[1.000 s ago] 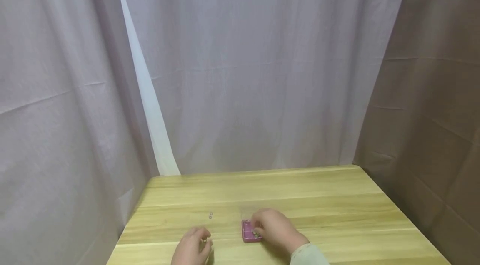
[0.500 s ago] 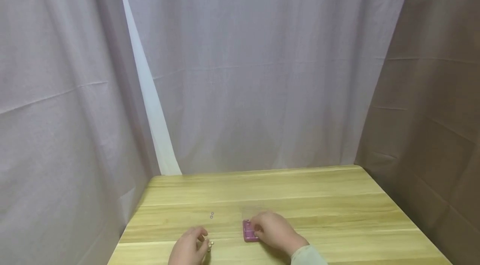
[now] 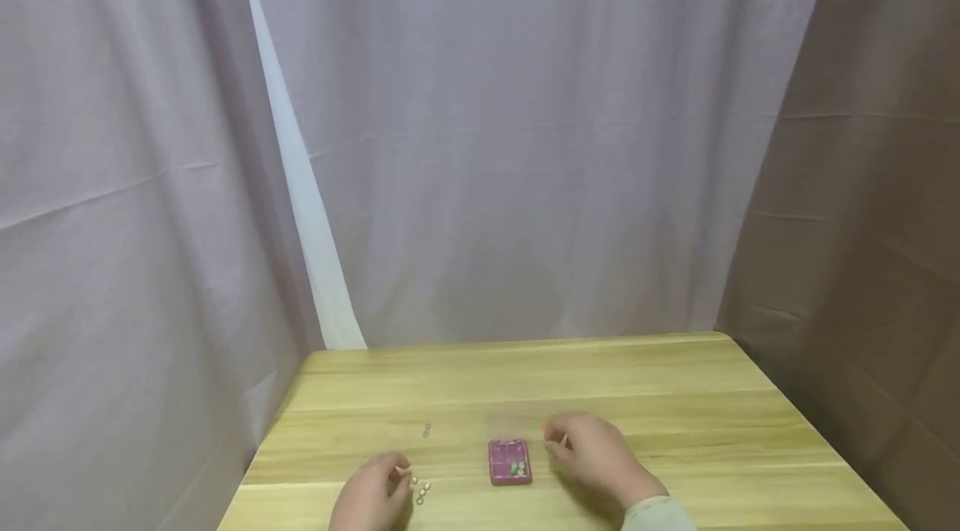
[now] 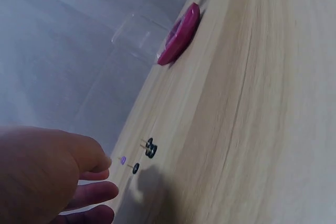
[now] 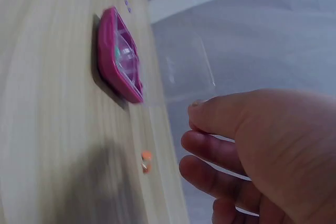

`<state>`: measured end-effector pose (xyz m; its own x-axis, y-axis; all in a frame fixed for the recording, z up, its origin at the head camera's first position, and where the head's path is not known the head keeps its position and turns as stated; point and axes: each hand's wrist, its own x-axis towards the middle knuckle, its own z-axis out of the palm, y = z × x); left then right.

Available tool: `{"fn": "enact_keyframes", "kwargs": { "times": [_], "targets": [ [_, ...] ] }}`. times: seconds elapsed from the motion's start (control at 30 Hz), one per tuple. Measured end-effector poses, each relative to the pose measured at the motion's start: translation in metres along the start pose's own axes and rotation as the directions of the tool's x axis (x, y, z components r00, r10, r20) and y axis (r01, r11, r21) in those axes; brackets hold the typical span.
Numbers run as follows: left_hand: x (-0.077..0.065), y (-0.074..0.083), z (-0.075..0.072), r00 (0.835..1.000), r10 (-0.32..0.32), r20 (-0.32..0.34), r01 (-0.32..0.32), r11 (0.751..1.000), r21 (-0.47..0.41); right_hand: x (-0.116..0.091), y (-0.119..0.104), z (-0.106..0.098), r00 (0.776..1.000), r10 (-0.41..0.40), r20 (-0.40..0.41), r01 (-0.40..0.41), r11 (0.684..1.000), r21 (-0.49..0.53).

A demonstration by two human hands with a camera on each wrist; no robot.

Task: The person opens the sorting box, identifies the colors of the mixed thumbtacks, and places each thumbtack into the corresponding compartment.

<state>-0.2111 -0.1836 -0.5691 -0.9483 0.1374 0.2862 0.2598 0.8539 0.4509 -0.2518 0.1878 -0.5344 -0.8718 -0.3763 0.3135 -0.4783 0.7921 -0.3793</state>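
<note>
A magenta pillbox-like case (image 3: 510,463) lies on the table with its clear lid (image 5: 184,69) raised. Small green and whitish pieces (image 3: 517,468) lie in its near right compartment. My right hand (image 3: 596,456) hovers right of the case, fingers loosely bent, with no held thing visible. Beyond its fingertips sits a small orange piece (image 5: 146,161). My left hand (image 3: 371,493) is left of the case, its fingers curved and apart. Several small tack-like studs (image 4: 151,150), dark-headed with thin upright pins, lie beside its fingertips. They look gold-rimmed from the head view.
Two small purple rings or discs (image 3: 427,430) lie farther back on the wooden table (image 3: 637,381). Grey curtains (image 3: 525,139) stand behind and at the sides.
My right hand has left the case and moved right, uncovering its compartments and the orange piece. The left hand has shifted slightly left, so more studs show beside it.
</note>
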Motion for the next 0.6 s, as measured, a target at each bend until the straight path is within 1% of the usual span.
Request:
{"fn": "enact_keyframes", "kwargs": {
  "times": [0.07,0.2,0.27,0.43,0.6],
  "targets": [
    [0.002,-0.002,0.0,1.0,-0.008,0.023,0.008,1.0,0.004,-0.002,0.003,-0.004,1.0,0.017,-0.01,-0.017,1.0,-0.011],
    [0.003,-0.007,0.003,0.997,-0.02,0.073,0.021,1.0,-0.011,-0.006,0.005,-0.007,0.999,0.039,-0.002,-0.039,0.999,-0.005],
    [0.004,-0.009,0.005,0.996,-0.01,0.084,0.012,1.0,-0.021,-0.008,0.006,-0.008,0.999,0.046,0.004,-0.046,0.999,0.002],
    [0.006,-0.01,0.008,0.997,0.02,0.074,-0.019,1.0,-0.014,-0.012,0.013,-0.006,0.998,0.064,0.004,-0.064,0.998,0.0],
    [0.011,-0.01,0.01,0.997,0.039,0.071,-0.039,0.999,-0.003,-0.013,0.015,-0.009,0.997,0.075,-0.01,-0.075,0.997,-0.008]
  ]
}}
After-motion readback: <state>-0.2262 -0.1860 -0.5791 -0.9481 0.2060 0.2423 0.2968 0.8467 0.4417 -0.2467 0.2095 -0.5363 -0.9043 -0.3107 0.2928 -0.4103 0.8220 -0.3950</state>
